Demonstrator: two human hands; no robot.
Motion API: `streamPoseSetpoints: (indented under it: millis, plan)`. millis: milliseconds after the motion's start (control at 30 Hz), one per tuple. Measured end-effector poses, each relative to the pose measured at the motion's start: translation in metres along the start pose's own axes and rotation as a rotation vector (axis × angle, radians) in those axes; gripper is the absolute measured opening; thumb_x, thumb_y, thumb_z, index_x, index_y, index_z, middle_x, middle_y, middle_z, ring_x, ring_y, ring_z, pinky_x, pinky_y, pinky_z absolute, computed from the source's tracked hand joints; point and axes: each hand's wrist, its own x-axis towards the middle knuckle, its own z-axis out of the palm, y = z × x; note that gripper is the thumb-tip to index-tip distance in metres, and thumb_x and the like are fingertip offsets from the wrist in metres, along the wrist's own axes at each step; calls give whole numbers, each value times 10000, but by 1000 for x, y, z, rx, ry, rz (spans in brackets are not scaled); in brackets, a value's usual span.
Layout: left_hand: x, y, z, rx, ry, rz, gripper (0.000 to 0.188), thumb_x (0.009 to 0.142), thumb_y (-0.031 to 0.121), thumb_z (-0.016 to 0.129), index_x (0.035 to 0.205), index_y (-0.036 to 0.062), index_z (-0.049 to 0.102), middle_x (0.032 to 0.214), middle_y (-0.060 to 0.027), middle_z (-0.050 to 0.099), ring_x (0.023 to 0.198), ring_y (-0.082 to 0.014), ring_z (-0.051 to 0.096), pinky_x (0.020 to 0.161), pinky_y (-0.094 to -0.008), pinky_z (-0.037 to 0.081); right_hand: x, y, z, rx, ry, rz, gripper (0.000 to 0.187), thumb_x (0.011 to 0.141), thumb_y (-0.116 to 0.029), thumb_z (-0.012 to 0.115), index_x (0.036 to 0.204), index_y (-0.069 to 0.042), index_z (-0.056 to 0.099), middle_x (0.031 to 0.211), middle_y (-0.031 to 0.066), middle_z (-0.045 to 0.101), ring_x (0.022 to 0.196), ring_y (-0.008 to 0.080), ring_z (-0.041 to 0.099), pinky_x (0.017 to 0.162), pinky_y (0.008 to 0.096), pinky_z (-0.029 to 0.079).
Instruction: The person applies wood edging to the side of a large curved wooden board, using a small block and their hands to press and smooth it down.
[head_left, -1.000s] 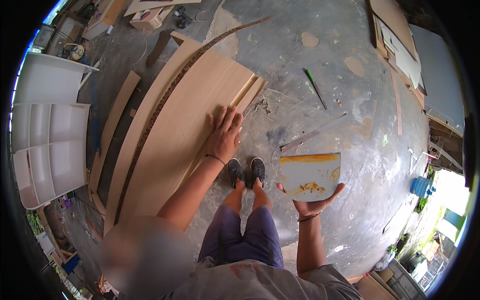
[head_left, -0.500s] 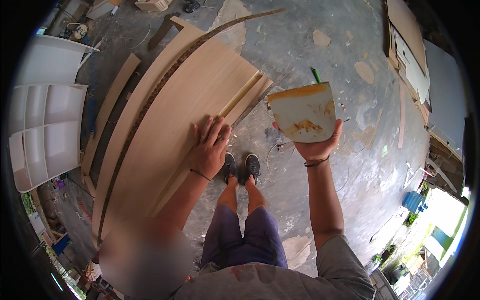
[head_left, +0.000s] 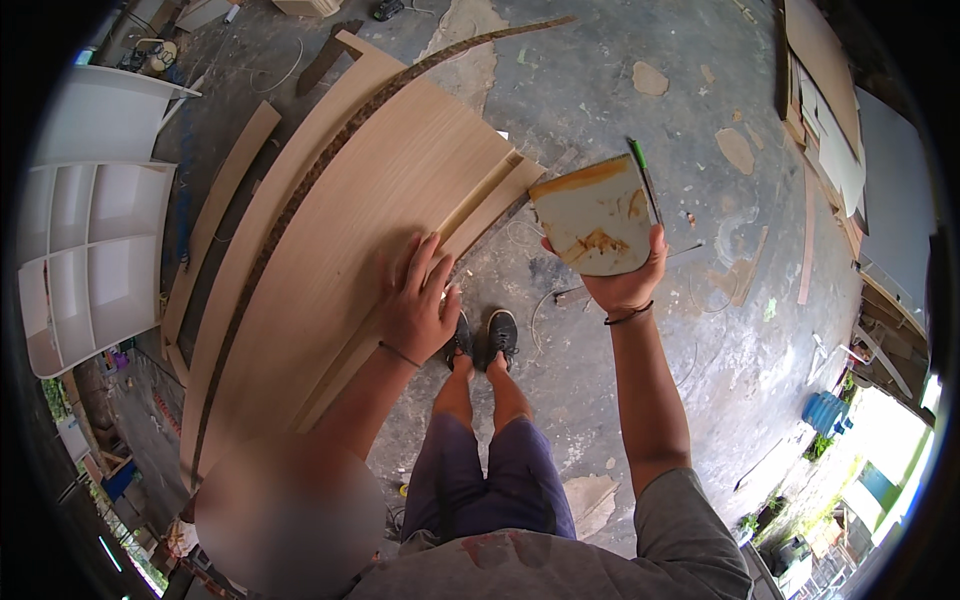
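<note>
My left hand (head_left: 418,305) rests with its fingers spread on a large pale wood-grain panel (head_left: 370,190), near the channel along the panel's right side. Nothing is held in it. A long curved dark strip (head_left: 300,185) lies across the panel. My right hand (head_left: 625,285) grips a small off-white board (head_left: 590,225) from below, fingers behind it and thumb at its right edge. Orange-brown stains mark the board's top edge and middle. Along its right edge runs a slim dark stick with a green end (head_left: 640,155); whether my hand holds it too, I cannot tell.
White shelving (head_left: 95,215) stands at the left. Beside the panel lies a narrow wooden piece (head_left: 220,205). Sheet boards (head_left: 825,120) lean at the far right. A drill-like tool (head_left: 388,10) lies at the back, and a blue bottle (head_left: 828,410) stands at the right.
My right hand has shifted slightly left and turned the stained board, so more of the green-ended stick shows. My left hand stays on the panel, with its fingers spread wider.
</note>
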Motion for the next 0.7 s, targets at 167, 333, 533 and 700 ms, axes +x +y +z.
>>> streamPoseSetpoints:
  millis: [167,333,533,700]
  plan:
    - [47,13,17,-75,73,36,308,854,249,657,1133,118,647,1302,-81,522,1247,-319,480,1076,-576,284,0,0,3,-21,-12,5,963,761,-719,565,1467,-103,344,1457,188,398,1309,447,406,1006,707,326]
    - [49,8,22,-103,123,66,259,854,213,658,1105,148,668,1070,-29,579,1027,-266,535,964,-511,361,-3,2,1,-16,-46,28,954,760,-720,564,1466,-114,352,1460,175,397,1310,442,405,1009,705,325]
    - [37,5,18,-48,121,74,282,836,197,673,1115,162,681,973,2,590,921,-229,526,871,-418,368,-12,-1,15,268,-55,-5,920,773,-733,535,1461,-146,368,1469,154,388,1326,435,376,1000,733,305]
    - [34,5,19,-58,118,66,280,835,196,673,1113,162,684,971,0,593,932,-220,532,874,-414,368,-26,-22,3,143,-90,-109,937,779,-733,529,1486,-153,325,1478,172,369,1341,441,356,982,770,282]
